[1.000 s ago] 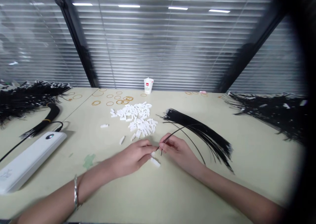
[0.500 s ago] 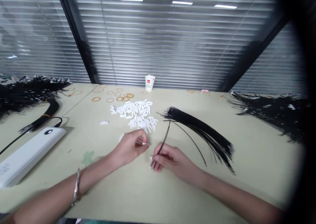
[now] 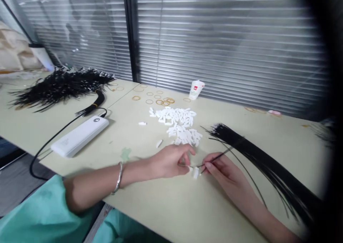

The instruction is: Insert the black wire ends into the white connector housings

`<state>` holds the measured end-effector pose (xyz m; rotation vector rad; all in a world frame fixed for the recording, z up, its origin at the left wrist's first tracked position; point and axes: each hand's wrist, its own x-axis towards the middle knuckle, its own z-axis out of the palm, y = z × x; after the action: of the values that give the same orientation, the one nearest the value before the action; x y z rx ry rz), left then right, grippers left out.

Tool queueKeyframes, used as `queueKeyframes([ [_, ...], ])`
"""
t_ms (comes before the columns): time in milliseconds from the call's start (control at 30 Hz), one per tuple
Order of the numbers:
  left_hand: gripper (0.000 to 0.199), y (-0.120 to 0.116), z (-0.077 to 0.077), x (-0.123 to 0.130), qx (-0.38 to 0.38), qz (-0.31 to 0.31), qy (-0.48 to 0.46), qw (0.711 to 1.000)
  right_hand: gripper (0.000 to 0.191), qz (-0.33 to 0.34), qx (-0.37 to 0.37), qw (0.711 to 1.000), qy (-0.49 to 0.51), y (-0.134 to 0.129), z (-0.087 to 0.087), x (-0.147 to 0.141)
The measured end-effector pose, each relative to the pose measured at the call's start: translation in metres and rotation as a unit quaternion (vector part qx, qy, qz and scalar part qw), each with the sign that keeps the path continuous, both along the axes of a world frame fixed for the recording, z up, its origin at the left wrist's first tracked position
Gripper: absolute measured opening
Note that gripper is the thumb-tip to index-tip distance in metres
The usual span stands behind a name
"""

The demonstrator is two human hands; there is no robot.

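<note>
My right hand (image 3: 227, 173) pinches a few thin black wires (image 3: 221, 156) between thumb and fingers. A small white plastic piece (image 3: 196, 173) hangs by the wire ends, just left of those fingertips. Close by, my left hand (image 3: 171, 161) is closed in a pinch, with a bit of white (image 3: 190, 168) showing at the thumb tip; the rest of it is hidden. A black wire end reaches from the right fingers toward it. Behind my left hand lies a heap of white plastic pieces (image 3: 183, 119). To the right rests a bundle of black wires (image 3: 257, 153).
Loose rubber bands (image 3: 164, 102) and a paper cup (image 3: 197, 89) stand toward the blinds. At left are a white power bank (image 3: 80, 135) with a cable, a tied wire bundle (image 3: 99, 99) and a large wire pile (image 3: 66, 84). One white piece (image 3: 159, 143) lies apart.
The view has swung left, bringing more of the left side into sight. My hands have come closer together, and the wire ends now point toward my left fingertips.
</note>
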<state>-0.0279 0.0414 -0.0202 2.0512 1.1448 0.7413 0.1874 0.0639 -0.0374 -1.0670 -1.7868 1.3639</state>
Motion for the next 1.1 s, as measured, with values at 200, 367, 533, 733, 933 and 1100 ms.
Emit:
queueKeyframes([
  [200,0.042,-0.005,-0.002,0.005,0.023,-0.035,0.005,0.999,0.011,0.003,0.014,0.999,0.035,-0.026,0.01,-0.004],
  [367,0.043,-0.002,0.004,0.001,0.02,-0.051,0.015,0.998,0.011,0.03,0.029,0.999,0.0,-0.031,0.007,-0.011],
  [533,0.041,-0.004,0.011,0.001,0.01,-0.053,0.011,0.998,0.008,-0.026,0.1,0.995,-0.017,-0.021,0.006,-0.006],
  [733,0.043,-0.013,0.013,0.006,-0.021,-0.043,0.026,0.999,0.01,0.013,0.172,0.98,-0.104,-0.027,0.014,-0.002],
  [933,0.042,-0.016,0.016,0.008,-0.02,-0.038,0.049,0.998,0.018,0.04,0.254,0.955,-0.15,-0.029,0.017,0.0],
  [1100,0.037,-0.015,0.017,0.007,-0.03,-0.047,0.049,0.997,0.019,0.054,0.246,0.954,-0.161,-0.03,0.019,-0.002],
])
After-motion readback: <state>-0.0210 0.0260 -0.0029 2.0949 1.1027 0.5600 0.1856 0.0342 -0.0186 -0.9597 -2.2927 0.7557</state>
